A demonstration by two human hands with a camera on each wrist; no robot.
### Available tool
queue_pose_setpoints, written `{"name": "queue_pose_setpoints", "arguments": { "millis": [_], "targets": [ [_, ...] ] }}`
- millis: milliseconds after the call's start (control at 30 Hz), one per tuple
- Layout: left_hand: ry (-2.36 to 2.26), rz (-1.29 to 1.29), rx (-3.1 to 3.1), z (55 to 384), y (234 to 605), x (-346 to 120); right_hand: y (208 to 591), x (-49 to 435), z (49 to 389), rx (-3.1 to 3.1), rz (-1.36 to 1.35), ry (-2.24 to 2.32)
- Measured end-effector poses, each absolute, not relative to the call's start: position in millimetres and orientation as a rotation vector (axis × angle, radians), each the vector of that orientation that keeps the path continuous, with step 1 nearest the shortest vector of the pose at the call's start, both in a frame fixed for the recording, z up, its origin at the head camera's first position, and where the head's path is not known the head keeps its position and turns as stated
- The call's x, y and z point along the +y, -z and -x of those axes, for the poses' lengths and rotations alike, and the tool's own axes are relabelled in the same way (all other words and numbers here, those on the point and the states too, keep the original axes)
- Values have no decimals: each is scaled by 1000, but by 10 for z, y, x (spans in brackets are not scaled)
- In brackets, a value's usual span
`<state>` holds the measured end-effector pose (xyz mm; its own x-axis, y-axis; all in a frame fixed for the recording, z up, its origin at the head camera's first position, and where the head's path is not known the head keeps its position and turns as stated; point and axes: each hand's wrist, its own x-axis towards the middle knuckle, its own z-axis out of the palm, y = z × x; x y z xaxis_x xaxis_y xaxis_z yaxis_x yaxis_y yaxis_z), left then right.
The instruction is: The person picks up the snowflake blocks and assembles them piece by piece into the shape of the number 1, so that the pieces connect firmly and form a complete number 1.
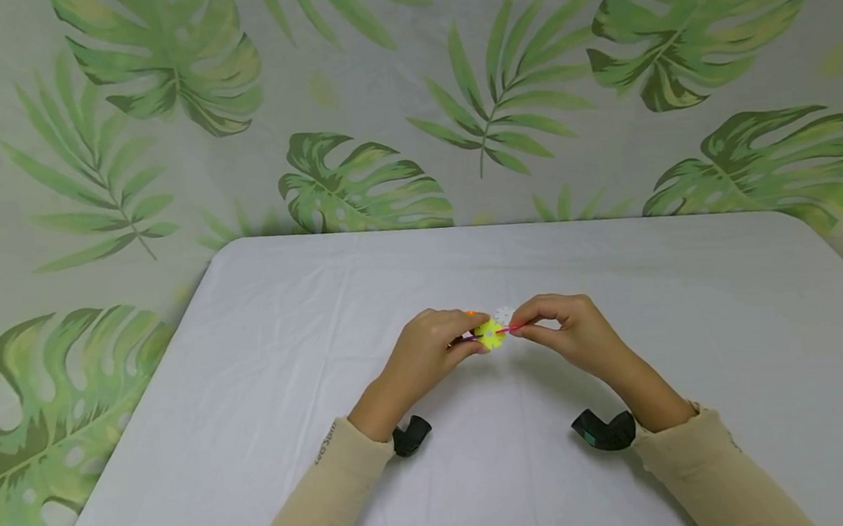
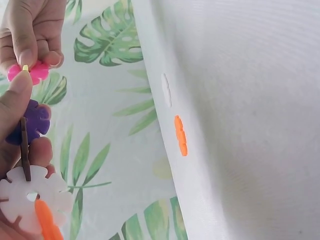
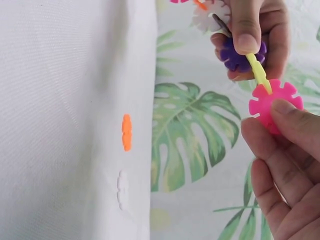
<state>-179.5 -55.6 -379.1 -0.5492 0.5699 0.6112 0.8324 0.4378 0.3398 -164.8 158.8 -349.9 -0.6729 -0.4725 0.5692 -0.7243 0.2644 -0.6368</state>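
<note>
A pink disc point(image 3: 265, 100) is pinched between the thumb and the index finger of the right hand point(image 1: 586, 336). In the right wrist view, it is covered by this thumb from its four o'clock side, and the finger lies at seven o'clock. At eleven o'clock of the pink disc, its edge is met by a yellow disc point(image 1: 491, 336), seen edge-on; how deep the two are joined cannot be told.

A purple disc point(image 3: 233, 57) is gripped by the left hand point(image 1: 421, 346), the thumb tip being placed just where the yellow disc enters it. In the left wrist view, the chain is continued from the purple disc by a brown disc point(image 2: 25, 150) at seven o'clock, then by a white disc point(image 2: 55, 200) below, in which an orange disc point(image 2: 48, 222) is held at five o'clock.

Seen from the head, the yellow disc is placed between the hands, the left at nine o'clock and the right at three. On the white table point(image 1: 249, 353), beyond the fingers, a loose orange disc point(image 3: 127, 132) and a loose white disc point(image 3: 121, 190) are seen. Beige sleeves point(image 1: 328, 488) are worn on both arms.
</note>
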Motion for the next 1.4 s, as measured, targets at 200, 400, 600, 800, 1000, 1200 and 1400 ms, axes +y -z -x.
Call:
{"name": "queue_pose_setpoints", "arguments": {
  "millis": [200,400,600,800,1000,1200,1400],
  "targets": [
    [929,1173,-2293,1806,3794,-568,3673,1652,1761,-2303,-1065,-1370],
    [1002,1173,-2334,1802,3775,-578,3704,1687,1784,-2323,-1100,-1383],
    [1052,1172,-2350,1795,3753,-581,3583,1668,1717,-2297,-1100,-1446],
    [993,1174,-2329,1787,3745,-574,3434,1609,1620,-2305,-1074,-1488],
    [957,1174,-2297,1779,3746,-567,3430,1597,1608,-2333,-1052,-1578],
    [915,1174,-2275,1784,3744,-555,3491,1593,1617,-2341,-992,-1689],
    [882,1190,-2260,1787,3742,-547,3697,1620,1714,-2291,-988,-1850]
  ]
}}
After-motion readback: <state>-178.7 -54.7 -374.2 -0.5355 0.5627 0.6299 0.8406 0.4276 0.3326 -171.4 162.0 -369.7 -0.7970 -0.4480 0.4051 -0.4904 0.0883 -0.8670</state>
